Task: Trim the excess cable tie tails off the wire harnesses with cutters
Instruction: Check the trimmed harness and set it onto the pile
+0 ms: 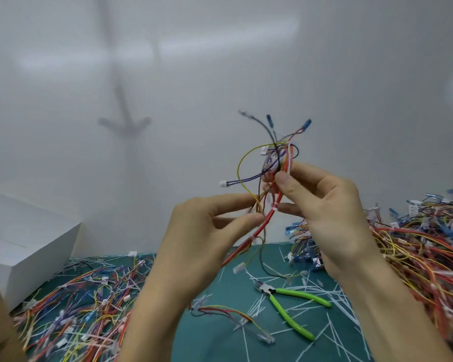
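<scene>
Both hands are raised in front of a white wall, forearms rising from the bottom edge, palms turned toward each other, with one wire harness (274, 176) held between them above the desk (215, 338). The right hand (324, 215) is the higher one: its thumb presses the bundle of red, yellow, purple and black wires against its curled fingers, and the blue-tipped and white connector ends fan out above it. The left hand (207, 231) sits lower and to the left, its thumb and forefinger stretched toward the harness and pinching the wires just under the right thumb. Below the hands the red leads hang down toward the mat, bound by white cable ties (275, 205).

The cutters (294, 304), with bright green handles, lie untouched on the green mat below the right wrist, jaws pointing left. Cut tie tails (327, 333) are strewn as white strips around them, and a small loose harness (220, 310) lies just left of the tool. A large heap of harnesses (429, 259) fills the right side of the desk, and a second, flatter pile (89, 309) spreads at the left. A white box (24, 246) stands behind the left pile.
</scene>
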A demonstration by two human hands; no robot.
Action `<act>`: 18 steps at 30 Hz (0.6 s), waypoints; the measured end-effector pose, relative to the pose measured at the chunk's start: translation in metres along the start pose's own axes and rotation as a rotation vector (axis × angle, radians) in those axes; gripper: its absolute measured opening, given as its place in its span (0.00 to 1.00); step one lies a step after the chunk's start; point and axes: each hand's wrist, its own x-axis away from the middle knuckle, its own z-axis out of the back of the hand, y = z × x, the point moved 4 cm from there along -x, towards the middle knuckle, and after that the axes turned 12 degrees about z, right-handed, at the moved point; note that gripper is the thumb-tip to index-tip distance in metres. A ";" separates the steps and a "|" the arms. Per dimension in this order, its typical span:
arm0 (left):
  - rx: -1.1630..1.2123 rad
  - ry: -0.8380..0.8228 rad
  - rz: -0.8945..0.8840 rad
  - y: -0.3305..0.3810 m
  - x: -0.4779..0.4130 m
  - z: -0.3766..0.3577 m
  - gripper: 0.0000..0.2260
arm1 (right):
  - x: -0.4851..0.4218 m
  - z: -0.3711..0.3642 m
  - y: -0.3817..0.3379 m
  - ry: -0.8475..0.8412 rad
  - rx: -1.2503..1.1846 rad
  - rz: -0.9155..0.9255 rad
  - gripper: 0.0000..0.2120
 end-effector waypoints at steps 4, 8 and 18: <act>-0.086 0.074 -0.039 0.006 0.001 -0.015 0.12 | 0.003 -0.007 0.004 -0.065 0.211 0.056 0.06; -0.132 0.166 -0.010 0.000 -0.003 -0.021 0.11 | 0.005 -0.008 0.005 -0.033 0.220 0.048 0.07; 0.277 0.050 0.041 0.000 -0.005 -0.031 0.04 | 0.013 -0.022 -0.018 0.019 0.491 0.189 0.15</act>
